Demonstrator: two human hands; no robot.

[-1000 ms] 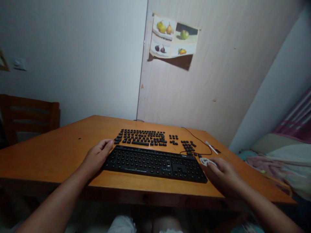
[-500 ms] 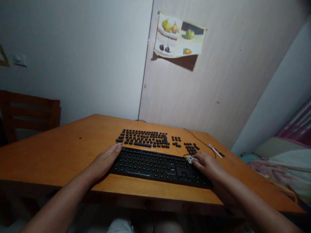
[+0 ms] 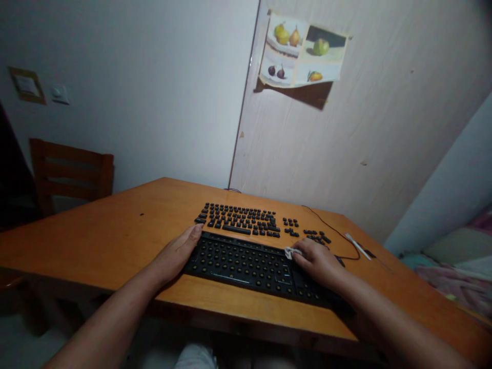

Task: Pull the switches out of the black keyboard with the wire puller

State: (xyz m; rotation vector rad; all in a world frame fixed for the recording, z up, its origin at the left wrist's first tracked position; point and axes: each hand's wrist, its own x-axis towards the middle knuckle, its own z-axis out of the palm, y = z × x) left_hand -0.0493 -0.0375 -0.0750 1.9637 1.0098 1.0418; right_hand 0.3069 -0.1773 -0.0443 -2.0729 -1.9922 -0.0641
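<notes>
A black keyboard base [image 3: 238,264] without its keycaps lies along the near side of the table. My left hand [image 3: 177,253] grips its left end, thumb at the upper corner and the other fingers hidden at the side. Over the right part of the base, my right hand [image 3: 317,260] pinches a small crumpled white cloth or tissue [image 3: 290,252], which touches the top edge strip. Behind the base, loose black keycaps sit in keyboard order, among them the long space bar [image 3: 236,229]. The number-pad keycaps [image 3: 315,234] are partly hidden behind my right hand.
The wooden table [image 3: 126,241] reaches back to the wall. A dark cable [image 3: 330,224] curves across its right side, near a white strip [image 3: 357,246] and a small dark object [image 3: 369,253]. A wooden chair [image 3: 73,171] stands at the left, bedding [image 3: 442,282] at the right.
My right hand has slid left along the keyboard's top edge with the white cloth. My left hand keeps its hold on the left end. The view has turned slightly left.
</notes>
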